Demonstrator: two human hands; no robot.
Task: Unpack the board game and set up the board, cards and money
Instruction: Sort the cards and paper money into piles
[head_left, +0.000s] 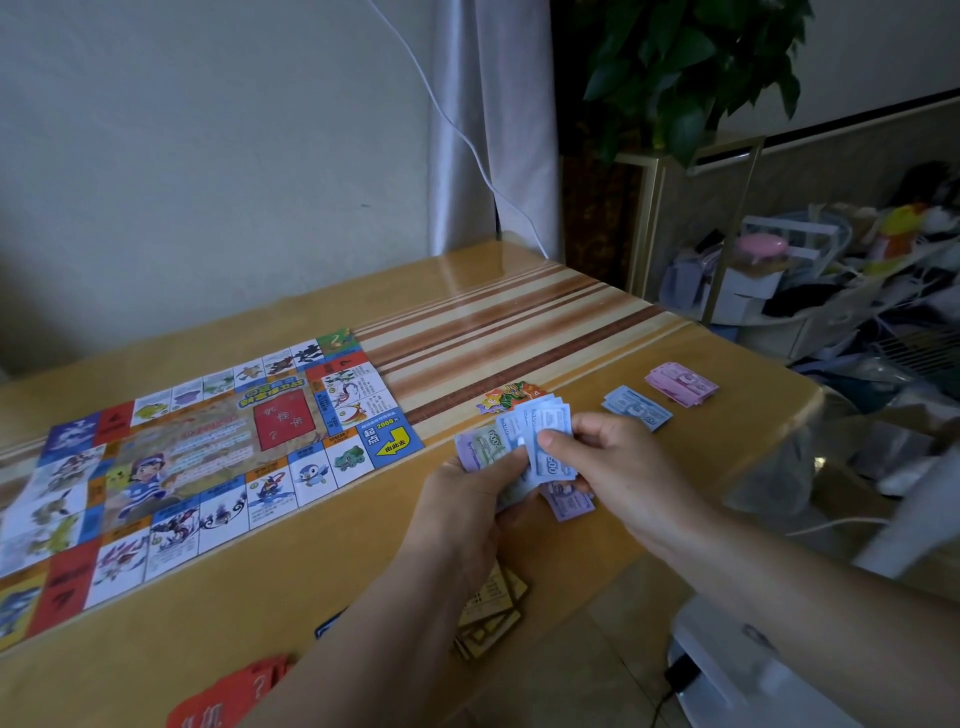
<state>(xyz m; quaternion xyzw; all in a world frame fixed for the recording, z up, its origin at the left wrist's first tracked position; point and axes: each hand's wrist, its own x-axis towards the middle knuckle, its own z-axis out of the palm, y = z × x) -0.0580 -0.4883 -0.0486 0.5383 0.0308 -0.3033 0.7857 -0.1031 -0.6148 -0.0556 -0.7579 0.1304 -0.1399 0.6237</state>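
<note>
Board (208, 457) lies flat on striped wooden table (519, 322)

The game board (208, 457), bordered with cartoon-creature squares and bearing a red panel near its centre, is shown unfolded and flat on the left of the table (727, 441). A fan of banknotes (540, 447), with blue 500 notes foremost and green and purple ones behind, is gripped in the left hand (467, 514) and pinched by the right hand (618, 467); a blue note pile (636, 407) and a pink note pile (681, 383) are laid apart near the right edge. Tan cards (493, 618) are scattered at the near edge under the left wrist, and red cards (228, 696) marked with a question mark are cropped at the bottom.
</note>
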